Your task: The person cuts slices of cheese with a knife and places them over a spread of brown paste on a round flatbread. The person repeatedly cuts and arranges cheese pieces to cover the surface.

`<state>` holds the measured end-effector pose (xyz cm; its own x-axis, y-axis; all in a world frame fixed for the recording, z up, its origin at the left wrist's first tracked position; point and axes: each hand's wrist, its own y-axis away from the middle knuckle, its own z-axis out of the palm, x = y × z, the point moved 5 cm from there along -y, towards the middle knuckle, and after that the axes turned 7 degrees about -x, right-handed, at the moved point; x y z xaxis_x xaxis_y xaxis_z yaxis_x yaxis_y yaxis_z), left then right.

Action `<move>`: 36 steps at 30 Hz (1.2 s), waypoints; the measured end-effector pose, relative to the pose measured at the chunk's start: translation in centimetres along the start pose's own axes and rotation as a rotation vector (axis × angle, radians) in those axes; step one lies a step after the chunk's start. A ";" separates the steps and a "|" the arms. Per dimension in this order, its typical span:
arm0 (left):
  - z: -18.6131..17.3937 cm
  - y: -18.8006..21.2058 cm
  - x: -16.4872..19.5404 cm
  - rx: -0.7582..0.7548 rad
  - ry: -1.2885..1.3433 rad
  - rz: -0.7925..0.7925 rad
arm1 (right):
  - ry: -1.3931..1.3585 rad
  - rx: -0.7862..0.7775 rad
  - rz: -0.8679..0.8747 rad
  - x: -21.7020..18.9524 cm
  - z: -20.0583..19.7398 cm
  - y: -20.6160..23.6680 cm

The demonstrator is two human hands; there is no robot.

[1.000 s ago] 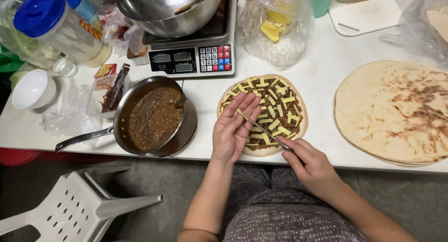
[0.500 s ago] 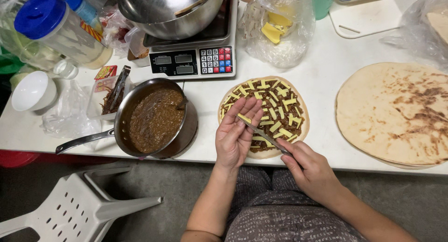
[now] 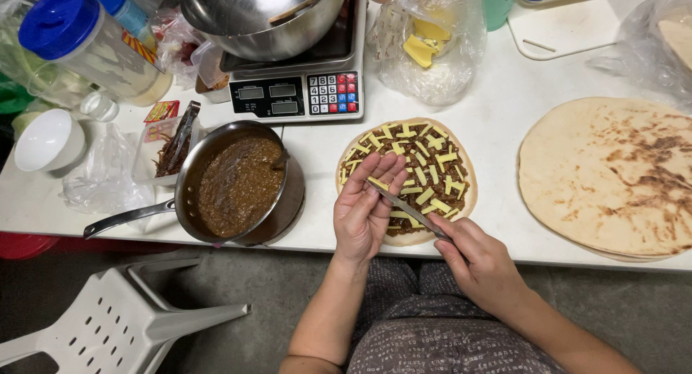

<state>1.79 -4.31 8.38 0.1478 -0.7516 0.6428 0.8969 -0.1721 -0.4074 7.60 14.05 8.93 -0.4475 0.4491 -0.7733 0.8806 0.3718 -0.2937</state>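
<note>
A round flatbread [image 3: 436, 140] spread with brown sauce and strips of yellow cheese lies near the table's front edge. My left hand [image 3: 367, 212] is held palm up over its near left part, with a cheese strip [image 3: 377, 182] on the fingers. My right hand [image 3: 479, 262] grips a thin knife [image 3: 407, 210], whose blade rests across the left palm. A steel saucepan [image 3: 238, 183] of brown sauce stands just left of the left hand.
A stack of plain toasted flatbreads [image 3: 609, 176] lies at the right. Behind are a digital scale [image 3: 303, 93] carrying a steel bowl [image 3: 267, 17], a bag of cheese [image 3: 429, 50], a blue-lidded jug [image 3: 79, 46] and a white cup [image 3: 43, 140]. A white plastic chair [image 3: 108, 323] stands below left.
My left hand has lifted off the flatbread and turned palm up. The knife in my right hand has come across onto the left palm.
</note>
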 end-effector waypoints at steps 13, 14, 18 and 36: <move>0.0 0.2 0.0 -0.010 -0.033 0.011 | 0.020 0.039 -0.016 -0.1 -0.2 -0.1; 0.0 0.2 0.0 -0.008 -0.031 0.009 | 0.025 0.050 -0.026 -0.1 -0.2 -0.1; -0.2 0.1 -0.1 -0.003 -0.039 -0.002 | 0.013 0.019 0.032 0.4 0.1 -0.4; -2.1 -0.3 -0.8 0.293 0.074 -0.165 | 0.156 0.077 -0.007 4.3 0.8 -0.5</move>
<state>0.56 -4.98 6.59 -0.0306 -0.7749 0.6313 0.9894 -0.1132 -0.0911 5.39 15.11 5.30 -0.4673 0.5694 -0.6764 0.8840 0.3145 -0.3459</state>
